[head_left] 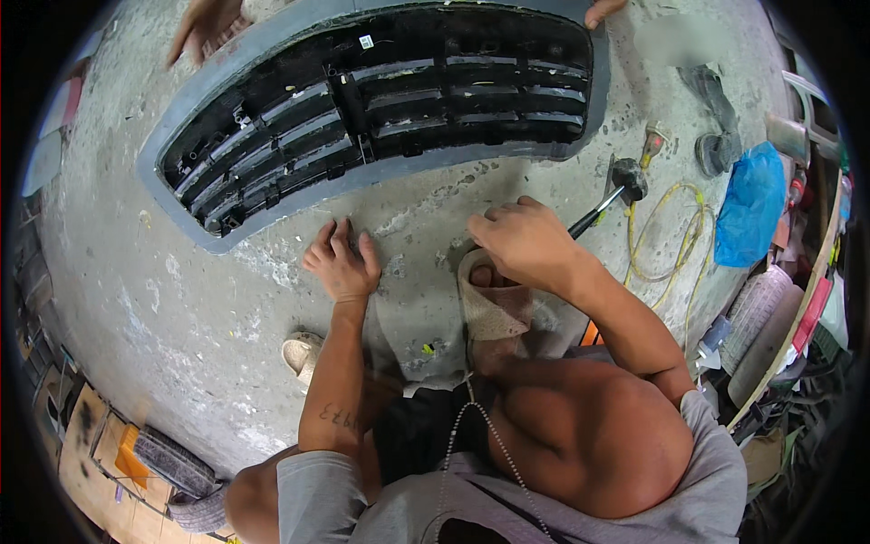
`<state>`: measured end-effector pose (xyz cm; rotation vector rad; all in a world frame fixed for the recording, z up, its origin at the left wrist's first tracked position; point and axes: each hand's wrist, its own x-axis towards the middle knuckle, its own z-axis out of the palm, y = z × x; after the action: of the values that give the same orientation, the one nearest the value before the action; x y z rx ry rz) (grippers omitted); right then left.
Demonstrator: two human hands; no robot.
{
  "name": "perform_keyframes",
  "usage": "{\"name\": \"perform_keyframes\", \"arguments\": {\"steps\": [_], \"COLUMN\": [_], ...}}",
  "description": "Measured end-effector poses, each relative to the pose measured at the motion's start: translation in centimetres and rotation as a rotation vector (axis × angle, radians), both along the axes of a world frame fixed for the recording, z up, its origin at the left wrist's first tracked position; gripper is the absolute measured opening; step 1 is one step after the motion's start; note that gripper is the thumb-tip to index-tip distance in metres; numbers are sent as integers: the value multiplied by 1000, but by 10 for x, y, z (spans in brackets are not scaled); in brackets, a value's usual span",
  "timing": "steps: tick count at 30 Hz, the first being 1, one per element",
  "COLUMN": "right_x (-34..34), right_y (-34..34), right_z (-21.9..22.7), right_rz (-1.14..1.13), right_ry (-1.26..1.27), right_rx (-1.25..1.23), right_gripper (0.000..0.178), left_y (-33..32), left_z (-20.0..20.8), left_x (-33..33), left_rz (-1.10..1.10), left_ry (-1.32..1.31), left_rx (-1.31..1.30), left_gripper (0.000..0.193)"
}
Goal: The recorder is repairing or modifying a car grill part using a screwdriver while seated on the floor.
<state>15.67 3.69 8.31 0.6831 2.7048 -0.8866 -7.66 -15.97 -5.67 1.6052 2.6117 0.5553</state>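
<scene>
A black slatted car grille (390, 100) with a grey frame lies on the concrete floor at the top, its ribbed side facing up. My left hand (344, 263) is just below the grille's lower edge, fingers spread and nothing in them. To its right, my right hand (526, 238) hovers above my slippered foot (497, 304) with its fingers curled in; whatever they may hold is hidden. Beside that wrist a tool with a black handle and metal shaft (600, 213) slants up to a dark round lump (628, 179). My wrist covers the handle's lower end.
Another person's hands (213, 29) are at the grille's upper left and upper right corner. A yellow cord (675, 272), a blue plastic bag (750, 204) and cluttered shelving lie right. A loose slipper (302, 355) sits by my left forearm. Tyres (177, 461) are lower left.
</scene>
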Motion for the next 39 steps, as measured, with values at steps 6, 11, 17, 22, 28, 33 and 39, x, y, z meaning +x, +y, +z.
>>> {"name": "perform_keyframes", "arguments": {"steps": [6,11,17,22,28,33,39], "right_x": [-11,0,6,9,4,0,4], "right_y": [-5,-12,-14,-16,-15,-18,-23], "right_z": [3,15,20,13,27,28,6], "right_rz": [60,-70,-24,-21,46,72,67], "right_ry": [-133,-27,79,47,24,47,101], "right_rx": [36,-10,70,75,90,58,88], "right_gripper": [30,14,12,13,16,16,17], "left_y": [-6,-3,-4,-3,-1,0,1], "left_z": [5,4,6,6,8,11,11], "left_x": [-12,-4,-4,-2,-2,-1,-1], "left_rz": [6,35,40,49,33,29,23], "left_ry": [-56,-32,-59,-60,-26,-26,14], "left_rx": [-19,-5,11,13,36,30,22], "left_gripper": [39,38,38,39,40,39,40]}}
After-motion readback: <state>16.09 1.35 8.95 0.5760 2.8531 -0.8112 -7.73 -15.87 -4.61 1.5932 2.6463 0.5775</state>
